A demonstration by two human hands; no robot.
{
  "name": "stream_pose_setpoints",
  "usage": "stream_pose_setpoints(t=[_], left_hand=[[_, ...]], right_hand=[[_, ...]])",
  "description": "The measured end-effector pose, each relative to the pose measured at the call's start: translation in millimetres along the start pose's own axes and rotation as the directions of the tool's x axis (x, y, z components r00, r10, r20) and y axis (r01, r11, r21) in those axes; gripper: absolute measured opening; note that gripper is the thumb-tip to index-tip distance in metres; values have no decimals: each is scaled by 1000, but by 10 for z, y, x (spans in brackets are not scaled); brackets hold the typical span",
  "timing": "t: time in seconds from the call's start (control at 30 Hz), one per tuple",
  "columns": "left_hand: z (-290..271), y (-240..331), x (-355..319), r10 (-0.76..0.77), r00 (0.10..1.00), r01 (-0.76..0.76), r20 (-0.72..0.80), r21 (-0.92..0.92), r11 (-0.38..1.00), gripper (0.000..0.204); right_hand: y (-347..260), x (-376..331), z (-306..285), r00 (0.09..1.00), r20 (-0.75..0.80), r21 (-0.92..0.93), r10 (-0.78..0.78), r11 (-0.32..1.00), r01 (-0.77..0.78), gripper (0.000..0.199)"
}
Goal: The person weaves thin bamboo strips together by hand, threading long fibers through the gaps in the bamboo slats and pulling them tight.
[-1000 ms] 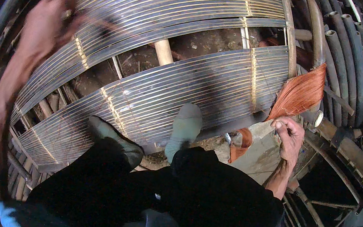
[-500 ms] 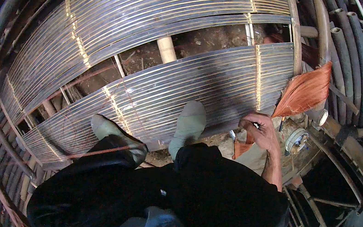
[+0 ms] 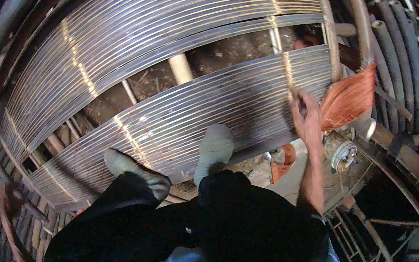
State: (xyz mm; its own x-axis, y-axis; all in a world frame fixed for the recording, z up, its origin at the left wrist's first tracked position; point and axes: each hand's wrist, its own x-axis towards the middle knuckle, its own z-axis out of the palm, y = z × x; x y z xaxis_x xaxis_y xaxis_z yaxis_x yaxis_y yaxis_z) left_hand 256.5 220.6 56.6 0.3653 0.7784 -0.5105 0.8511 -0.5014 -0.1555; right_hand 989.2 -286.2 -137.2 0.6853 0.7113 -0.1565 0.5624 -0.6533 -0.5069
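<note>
The right hand's (image 3: 308, 119) fingers curl at the near slats' (image 3: 214, 99) right end; whether they pinch anything, I can't tell. Orange fibre (image 3: 350, 100) sits just beside. The left hand (image 3: 9, 200), blurred, fingers unreadable, is by the lower-left poles (image 3: 38, 233).

2 forearms (image 3: 314, 172) apart, right hand (image 3: 308, 117) curled, left hand (image 3: 11, 198) low (dim)

The dark slatted platform (image 3: 192, 99) has two long panels (image 3: 171, 18) parted by a gap, pale bindings (image 3: 128, 137) crossing their slats. Two feet (image 3: 216, 145) in light socks (image 3: 132, 167) rest on the nearer panel (image 3: 242, 85), apart from each other.
</note>
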Motion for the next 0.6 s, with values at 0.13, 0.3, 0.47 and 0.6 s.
stream_pose_setpoints(t=[0.13,0.3,0.47,0.6], left_hand=[[-422,2900,1129,500,818,-466,285,-181,866,55],[-210,5834,1591,837,546,-628,40,-641,440,48],[613,7243,1859,687,718,-531,-113,-727,435,52],[857,7739,1843,466,882,-267,-69,-888,374,54]], right_hand=[[-281,582,217,947,-309,-108,-93,992,62,55],[48,594,628,932,-352,-141,-88,989,40,37],[-6,608,763,888,-456,-127,-68,992,11,13],[63,585,602,932,-353,-46,88,993,-111,16]])
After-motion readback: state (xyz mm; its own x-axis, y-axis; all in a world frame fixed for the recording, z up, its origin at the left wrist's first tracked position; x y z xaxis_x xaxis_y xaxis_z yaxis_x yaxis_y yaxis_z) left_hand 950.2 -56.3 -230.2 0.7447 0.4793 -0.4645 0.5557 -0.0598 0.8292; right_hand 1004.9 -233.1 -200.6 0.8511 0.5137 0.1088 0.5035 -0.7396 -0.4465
